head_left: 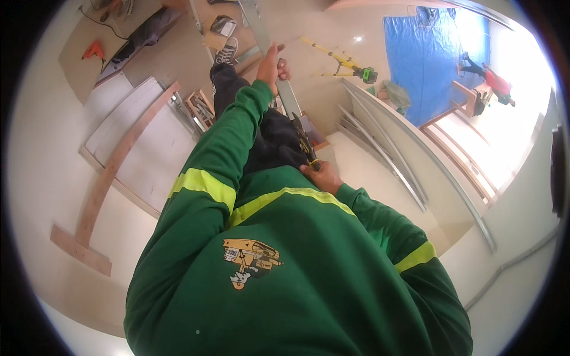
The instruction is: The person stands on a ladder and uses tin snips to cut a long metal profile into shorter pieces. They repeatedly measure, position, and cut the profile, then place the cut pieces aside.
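My left hand point(273, 71) is closed round a long, thin metal profile point(288, 95), which runs from the top edge of the view down in front of my legs. In my right hand point(323, 177), held close to my waist, is a pair of snips point(306, 142) with dark and yellow handles. The jaws of the snips point away from me and meet the near end of the profile; whether they bite into the metal is too small to tell. My dark trousers and one patterned shoe point(226, 52) show beneath the profile.
A wooden T-shaped board point(98, 196) stands at the left, near an orange power tool point(93, 50). Metal profiles point(380, 148) lie to the right. Beyond them are a yellow tripod point(338, 59) with a green device, a blue tarp point(409, 65) and another person point(496, 86).
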A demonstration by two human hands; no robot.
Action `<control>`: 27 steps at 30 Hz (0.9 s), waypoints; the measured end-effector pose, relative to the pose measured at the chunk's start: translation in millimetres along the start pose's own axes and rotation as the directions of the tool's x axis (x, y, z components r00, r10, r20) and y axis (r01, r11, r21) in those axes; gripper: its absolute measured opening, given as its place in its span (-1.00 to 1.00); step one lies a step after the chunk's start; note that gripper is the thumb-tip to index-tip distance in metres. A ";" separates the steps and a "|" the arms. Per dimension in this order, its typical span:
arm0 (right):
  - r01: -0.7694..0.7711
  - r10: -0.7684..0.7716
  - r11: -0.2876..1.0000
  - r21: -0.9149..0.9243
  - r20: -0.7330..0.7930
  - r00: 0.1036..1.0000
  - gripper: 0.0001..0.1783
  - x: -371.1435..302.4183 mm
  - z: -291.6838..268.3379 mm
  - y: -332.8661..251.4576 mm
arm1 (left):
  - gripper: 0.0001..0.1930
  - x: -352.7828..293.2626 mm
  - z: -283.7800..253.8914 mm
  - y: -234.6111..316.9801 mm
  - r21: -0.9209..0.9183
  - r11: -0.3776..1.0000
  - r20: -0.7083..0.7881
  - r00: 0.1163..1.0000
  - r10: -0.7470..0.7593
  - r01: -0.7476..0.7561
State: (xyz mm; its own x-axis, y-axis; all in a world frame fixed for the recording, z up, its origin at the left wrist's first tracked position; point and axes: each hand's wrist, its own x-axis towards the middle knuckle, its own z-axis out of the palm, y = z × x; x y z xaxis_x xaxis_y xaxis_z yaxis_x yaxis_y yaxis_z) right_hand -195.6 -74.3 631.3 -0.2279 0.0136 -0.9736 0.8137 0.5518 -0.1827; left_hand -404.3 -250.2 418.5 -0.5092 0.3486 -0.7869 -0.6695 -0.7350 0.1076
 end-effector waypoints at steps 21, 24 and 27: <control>0.006 -0.030 0.987 -0.162 -0.143 0.989 -0.46 13.5 -21.9 0.9 | -0.47 14.9 25.1 10.2 -0.038 0.999 0.107 0.994 0.028 -0.024; 0.040 -0.049 0.998 -0.056 -0.162 0.986 -0.49 10.8 -10.8 -4.1 | -0.50 7.9 17.6 9.0 -0.028 0.999 0.132 0.990 0.047 -0.044; 0.034 -0.052 0.995 -0.093 -0.202 0.978 -0.51 24.0 0.0 0.7 | -0.53 12.7 13.3 12.4 0.004 0.999 0.113 0.992 0.046 -0.046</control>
State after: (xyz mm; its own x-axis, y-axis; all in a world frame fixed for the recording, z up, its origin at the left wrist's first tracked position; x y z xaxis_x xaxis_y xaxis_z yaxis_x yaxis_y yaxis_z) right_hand -200.5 -73.6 607.8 -0.3731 0.1527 -0.9151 0.7525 0.6268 -0.2022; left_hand -426.3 -247.1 417.9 -0.5973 0.3784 -0.7071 -0.6472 -0.7481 0.1464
